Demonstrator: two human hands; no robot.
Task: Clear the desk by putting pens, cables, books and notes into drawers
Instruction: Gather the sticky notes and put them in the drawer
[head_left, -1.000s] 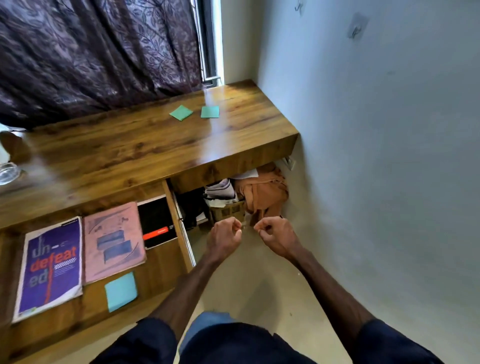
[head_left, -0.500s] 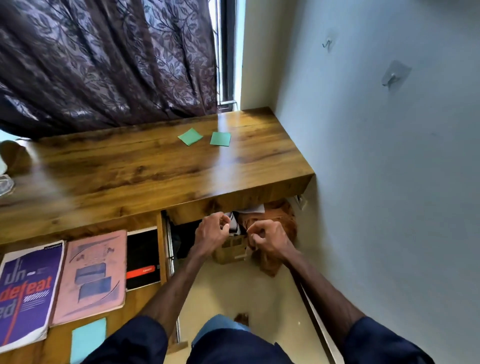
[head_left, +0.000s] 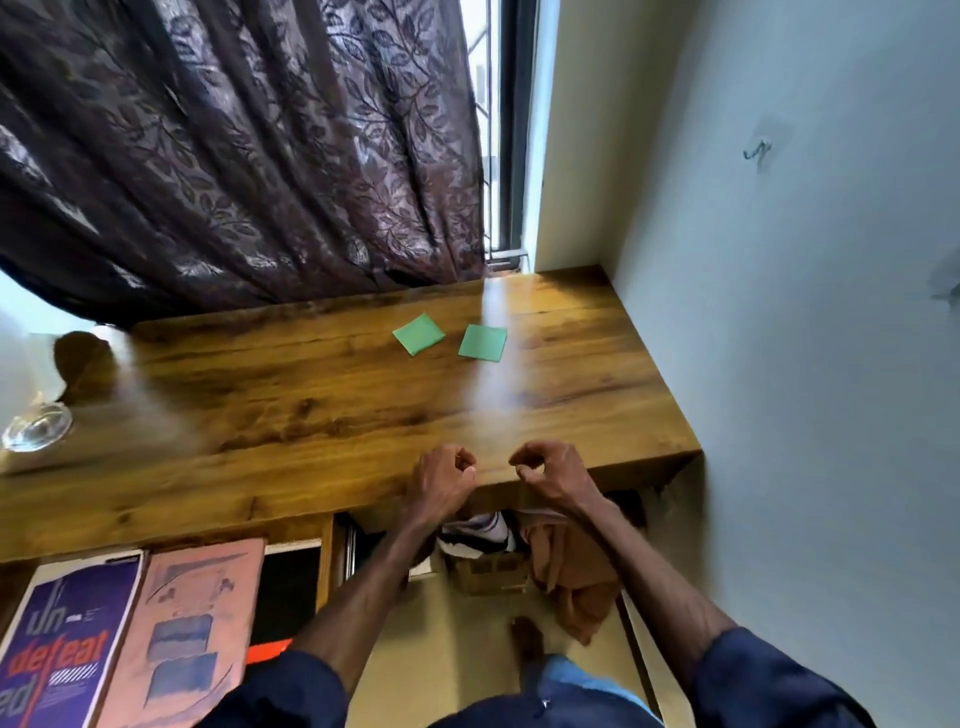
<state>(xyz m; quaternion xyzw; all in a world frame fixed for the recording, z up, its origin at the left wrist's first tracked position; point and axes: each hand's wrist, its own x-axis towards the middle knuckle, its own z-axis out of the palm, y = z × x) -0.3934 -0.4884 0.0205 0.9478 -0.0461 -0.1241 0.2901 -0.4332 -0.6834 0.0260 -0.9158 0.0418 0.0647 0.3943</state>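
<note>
Two green sticky notes (head_left: 418, 334) (head_left: 483, 343) lie side by side on the wooden desk (head_left: 311, 405), towards its back right. My left hand (head_left: 441, 480) and my right hand (head_left: 553, 475) hover close together over the desk's front edge, well short of the notes. Both have curled fingers and I see nothing in them. Below left, an open drawer (head_left: 326, 551) holds a purple book (head_left: 62, 660), a pink book (head_left: 192, 623) and a black notebook (head_left: 288, 587).
A glass object (head_left: 36, 428) stands at the desk's left end. A dark patterned curtain (head_left: 234, 156) hangs behind the desk and a wall (head_left: 805, 364) bounds it on the right. Under the desk are a cardboard box (head_left: 488, 571) and an orange cloth (head_left: 571, 571).
Both hands have risen from below the desk up to its front edge, still curled. The view has tilted up and moved closer to the desk.
</note>
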